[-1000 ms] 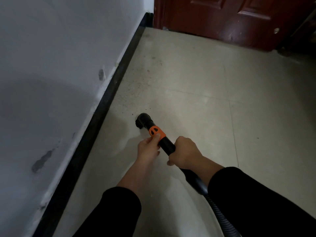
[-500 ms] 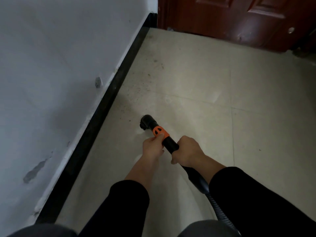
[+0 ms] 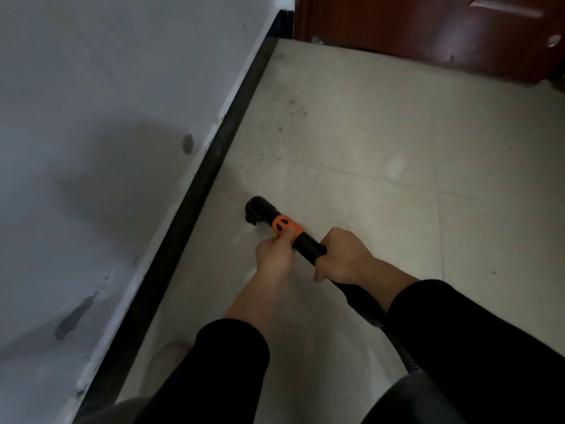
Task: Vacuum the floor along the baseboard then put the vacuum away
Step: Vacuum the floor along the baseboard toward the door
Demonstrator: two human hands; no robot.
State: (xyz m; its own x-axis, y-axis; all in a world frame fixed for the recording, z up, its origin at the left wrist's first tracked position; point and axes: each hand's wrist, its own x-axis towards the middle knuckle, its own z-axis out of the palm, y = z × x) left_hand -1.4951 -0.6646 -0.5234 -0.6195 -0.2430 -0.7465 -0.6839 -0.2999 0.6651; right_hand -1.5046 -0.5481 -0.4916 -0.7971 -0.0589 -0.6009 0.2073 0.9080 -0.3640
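Note:
A black vacuum wand (image 3: 308,244) with an orange band (image 3: 286,228) points down to the pale tiled floor (image 3: 367,142). Its black nozzle (image 3: 256,209) touches the floor a short way right of the black baseboard (image 3: 195,191). My left hand (image 3: 275,255) grips the wand just behind the orange band, thumb on the band. Further back my right hand (image 3: 345,258) is curled round the black tube. A ribbed hose (image 3: 397,344) runs back past my right sleeve. Dark dust specks (image 3: 284,130) lie on the floor ahead of the nozzle, near the baseboard.
A white wall (image 3: 107,117) with scuffs and chipped paint fills the left side. A dark red door (image 3: 428,32) closes off the far end of the floor. My shoe (image 3: 168,359) shows near the baseboard at the bottom.
The view has moved forward along the wall toward the door. The nozzle has slid forward over the floor with both hands keeping the same grip.

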